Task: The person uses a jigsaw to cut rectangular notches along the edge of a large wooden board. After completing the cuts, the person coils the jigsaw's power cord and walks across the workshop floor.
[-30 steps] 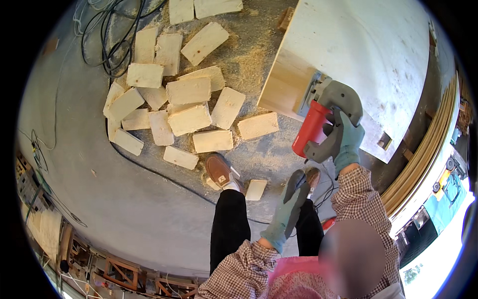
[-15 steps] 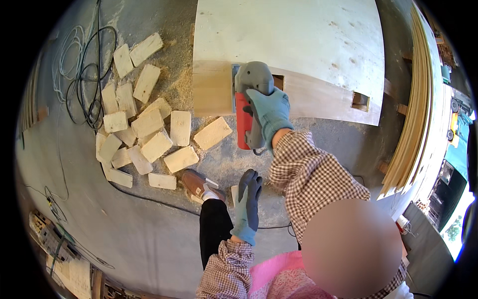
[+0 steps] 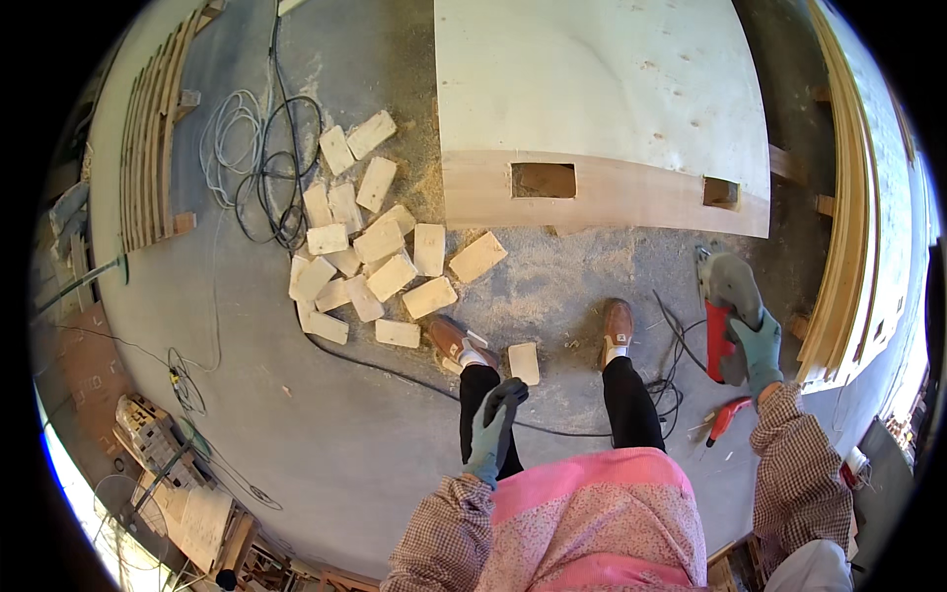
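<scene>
My right hand [image 3: 758, 347], in a blue glove, grips a red and grey jigsaw [image 3: 736, 288] by its handle. The tool is low at the right, off the panel, with its metal base plate toward the upper left. My left hand [image 3: 490, 426], gloved in blue with dark fingers, hangs in front of my left leg. Its fingers are curled together and nothing shows in them. Ahead lies a pale plywood panel [image 3: 602, 89] with two rectangular cutouts near its front edge, one left of middle [image 3: 544, 181] and one near the right corner [image 3: 721, 192].
Several pale wood blocks [image 3: 393, 277] lie loosely piled on the floor at the left, amid sawdust. One block [image 3: 524, 364] lies between my feet. Coiled cables [image 3: 281, 187] lie at the far left. A red power tool [image 3: 727, 421] rests near my right arm. Stacked sheets [image 3: 846, 227] stand at the right.
My right hand has carried the jigsaw off the panel, rightward and toward me, uncovering the left cutout. My left hand's fingers have gone from straight to curled. My view has shifted back.
</scene>
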`<state>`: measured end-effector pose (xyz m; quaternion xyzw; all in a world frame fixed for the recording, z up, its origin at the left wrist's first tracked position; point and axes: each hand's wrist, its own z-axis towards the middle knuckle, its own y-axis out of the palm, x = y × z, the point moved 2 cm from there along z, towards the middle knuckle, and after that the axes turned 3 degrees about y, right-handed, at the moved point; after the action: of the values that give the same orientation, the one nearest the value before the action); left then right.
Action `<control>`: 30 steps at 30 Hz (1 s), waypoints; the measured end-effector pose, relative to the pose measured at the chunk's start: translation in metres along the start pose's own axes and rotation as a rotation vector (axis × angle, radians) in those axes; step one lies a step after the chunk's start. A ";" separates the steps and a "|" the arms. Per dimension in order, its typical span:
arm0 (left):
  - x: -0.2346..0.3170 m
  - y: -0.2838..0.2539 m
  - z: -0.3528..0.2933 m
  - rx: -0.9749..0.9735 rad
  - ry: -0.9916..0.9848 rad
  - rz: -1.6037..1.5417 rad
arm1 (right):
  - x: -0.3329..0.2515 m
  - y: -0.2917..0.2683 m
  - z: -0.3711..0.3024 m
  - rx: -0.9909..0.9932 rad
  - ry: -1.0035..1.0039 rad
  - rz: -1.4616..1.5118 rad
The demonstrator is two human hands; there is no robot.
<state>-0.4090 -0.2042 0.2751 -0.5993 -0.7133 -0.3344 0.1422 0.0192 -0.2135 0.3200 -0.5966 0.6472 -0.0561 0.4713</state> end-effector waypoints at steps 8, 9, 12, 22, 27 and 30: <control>0.103 -0.031 -0.112 0.455 0.081 0.381 | 0.091 -0.148 -0.083 0.009 0.248 0.188; 0.116 -0.028 -0.136 0.476 0.075 0.472 | 0.101 -0.163 -0.096 0.025 0.254 0.205; 0.122 -0.037 -0.194 0.510 0.359 0.368 | 0.128 -0.193 -0.131 0.078 0.180 0.122; 0.094 0.002 -0.326 0.329 -0.202 0.428 | 0.254 -0.210 -0.198 0.128 0.465 0.352; 0.036 -0.025 -0.355 0.049 -0.192 0.513 | 0.252 -0.227 -0.206 0.193 0.406 0.220; 0.035 -0.051 -0.354 0.090 -0.284 0.459 | 0.242 -0.238 -0.208 0.216 0.428 0.218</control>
<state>-0.5360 -0.4097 0.5414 -0.7792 -0.5858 -0.1741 0.1391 0.0868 -0.5821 0.4539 -0.4441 0.7830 -0.1985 0.3877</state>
